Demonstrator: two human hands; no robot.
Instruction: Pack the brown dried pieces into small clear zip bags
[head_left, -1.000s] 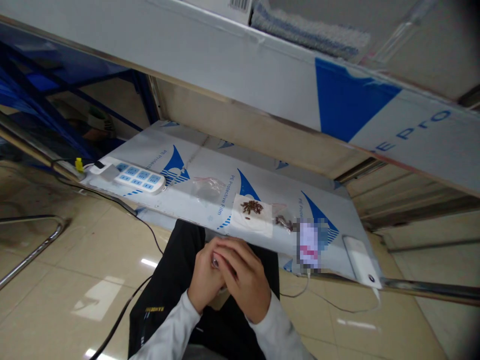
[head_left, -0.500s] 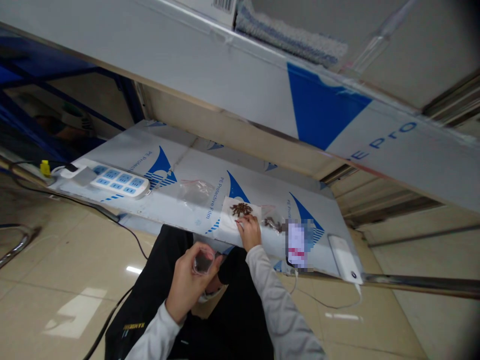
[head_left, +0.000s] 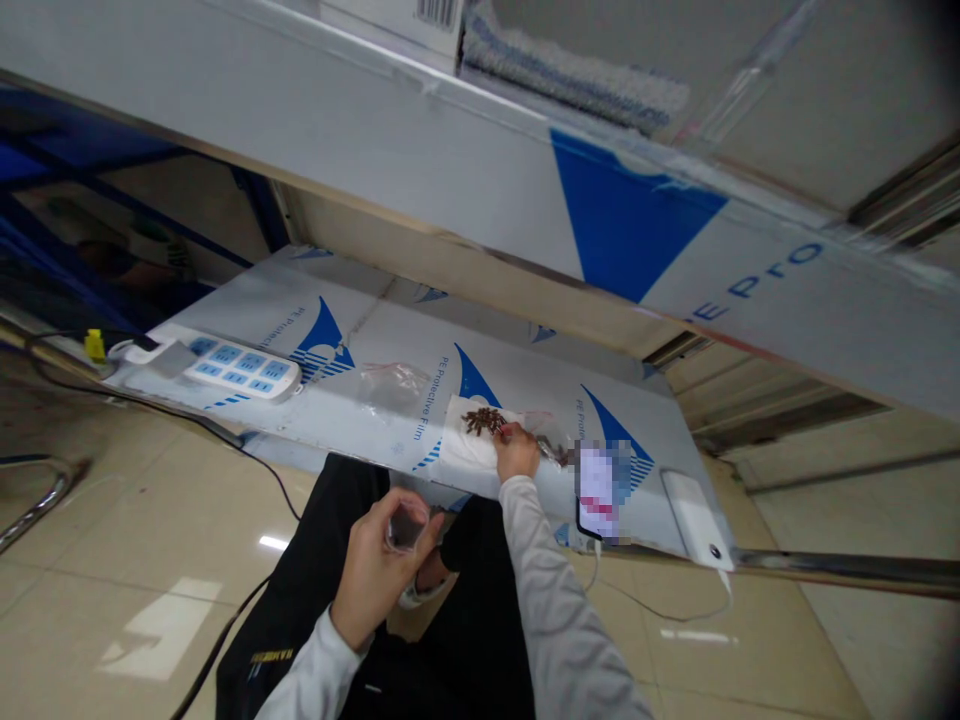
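Holds a clear container [head_left: 407, 528] in the left hand [head_left: 373, 572], clamped between curled fingers and thumb, over the dark trousers [head_left: 281, 590] and just in front of the front edge of the worktop [head_left: 360, 318]. Has the container tilted, with a round end turned up toward the head camera.

Reaches across that front edge with the right hand [head_left: 517, 452], down to the right side of a white paper [head_left: 465, 452], fingertips bunched at the right margin of a loose pile of small brown pieces [head_left: 481, 421]. Cannot tell whether pressed together on a piece or slightly apart, because of the knuckles and the small size.

Has the paper near the front edge, right of the worktop's middle, with the pile on its far half. Just right of the paper, beside the right hand, a small clear bag [head_left: 553, 448] with dark brown contents. Farther right, by the front edge, a partly pixelated phone [head_left: 598, 490] on a white cable; at the front right corner, a white device [head_left: 694, 515]. Left of the paper, a flat clear bag [head_left: 392, 385]; toward the front left corner, a white power strip [head_left: 244, 368] with blue sockets.
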